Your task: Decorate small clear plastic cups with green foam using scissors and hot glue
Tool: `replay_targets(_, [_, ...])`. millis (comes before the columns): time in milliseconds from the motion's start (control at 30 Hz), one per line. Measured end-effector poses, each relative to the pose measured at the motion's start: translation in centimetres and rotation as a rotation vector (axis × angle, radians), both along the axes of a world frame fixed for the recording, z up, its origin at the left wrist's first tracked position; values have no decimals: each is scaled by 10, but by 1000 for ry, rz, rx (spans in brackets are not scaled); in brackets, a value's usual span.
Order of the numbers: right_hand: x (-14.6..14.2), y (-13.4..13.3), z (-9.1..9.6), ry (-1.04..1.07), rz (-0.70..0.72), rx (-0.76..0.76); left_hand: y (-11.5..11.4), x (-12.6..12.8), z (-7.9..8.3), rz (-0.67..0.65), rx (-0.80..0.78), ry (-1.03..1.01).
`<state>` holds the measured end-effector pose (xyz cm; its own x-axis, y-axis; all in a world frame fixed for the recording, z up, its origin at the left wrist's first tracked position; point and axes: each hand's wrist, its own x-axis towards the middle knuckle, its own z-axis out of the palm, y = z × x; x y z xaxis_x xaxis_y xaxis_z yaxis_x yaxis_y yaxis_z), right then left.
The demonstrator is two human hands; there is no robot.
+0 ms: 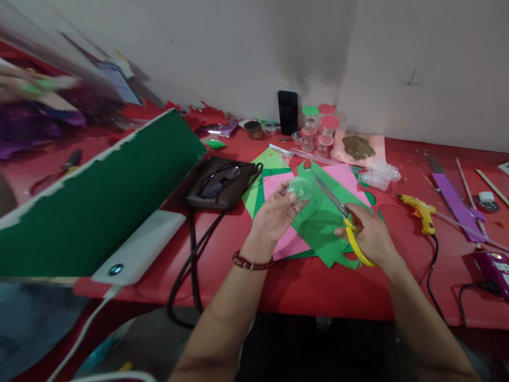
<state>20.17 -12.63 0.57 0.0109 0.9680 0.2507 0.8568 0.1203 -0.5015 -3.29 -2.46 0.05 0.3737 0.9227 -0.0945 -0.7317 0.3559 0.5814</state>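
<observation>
the red table (326, 297) carries all items below and stands against a grey wall (222, 48). a green board (119, 185) stands on edge, leaning, across its left part. overlapping green sheets (318, 225) and pink sheets (292, 244) lie at the middle, below both hands; the top green one has cut edges. left of these sits a dark bag (210, 202), with glasses (220, 181) resting on it. a white box (147, 249), cord attached, lies at the foot of the board. left hand (278, 212): fingers clamped on a clear cup (300, 188), held up over the sheets. right hand (369, 233): fingers clamped on the yellow handles of the scissors (350, 231), blades directed toward the cup; contact between blades and cup cannot be determined. a yellow glue gun (421, 212) lies to the right of the sheets. a black phone (288, 112) is propped upright at the wall, just beside stacked jars (330, 124) with red and green lids. a beaded bracelet (251, 262) encircles the left wrist.
</observation>
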Motion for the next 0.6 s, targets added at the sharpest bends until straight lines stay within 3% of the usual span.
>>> replay_targets(367, [-2, 2, -6, 44, 77, 156, -5, 1, 7, -69, 100, 26])
replay_targets(600, [0, 2, -8, 82, 111, 178, -6, 1, 9, -71, 109, 32])
